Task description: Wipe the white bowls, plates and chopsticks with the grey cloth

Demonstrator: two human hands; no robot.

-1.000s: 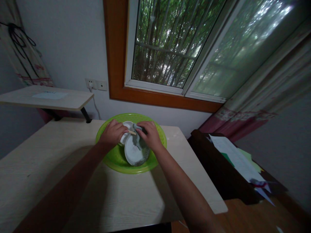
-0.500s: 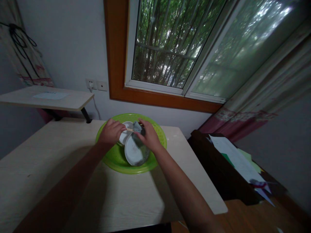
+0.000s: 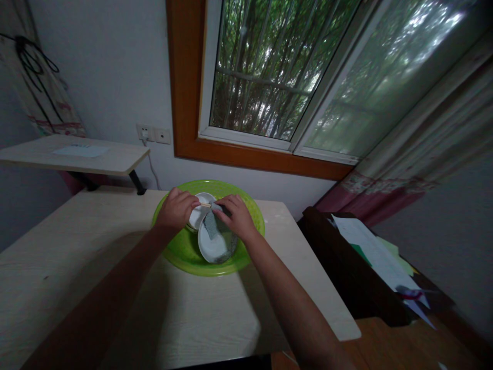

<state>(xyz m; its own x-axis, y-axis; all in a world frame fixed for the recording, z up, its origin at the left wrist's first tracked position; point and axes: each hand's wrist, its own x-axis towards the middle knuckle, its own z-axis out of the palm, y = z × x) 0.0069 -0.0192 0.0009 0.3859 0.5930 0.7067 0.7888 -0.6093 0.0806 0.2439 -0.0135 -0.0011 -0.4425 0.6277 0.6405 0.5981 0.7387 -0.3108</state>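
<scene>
My left hand [image 3: 177, 208] is closed around the chopsticks [image 3: 205, 205], whose pale ends point right towards my other hand. My right hand [image 3: 235, 215] pinches a grey cloth [image 3: 211, 225] at the chopstick tips, and part of the cloth hangs down over a white bowl. That larger white bowl [image 3: 212, 250] leans tilted inside a green plastic basin [image 3: 208, 271]. Behind it, partly covered by my hands and the cloth, sits a smaller white bowl [image 3: 195, 216]. Most of the chopsticks' length is hidden in my left fist.
The basin stands on a pale wooden table [image 3: 200, 313] against the wall. A raised shelf [image 3: 127, 162] with a paper sheet is at the left. Wall sockets [image 3: 152, 134] and a window [image 3: 269, 77] are behind. Papers lie on a dark cabinet [image 3: 331, 257] at the right.
My right hand has shifted its grip, and the cloth, bunched up at the chopstick tips before, now hangs down over the larger bowl. My left hand has stayed put.
</scene>
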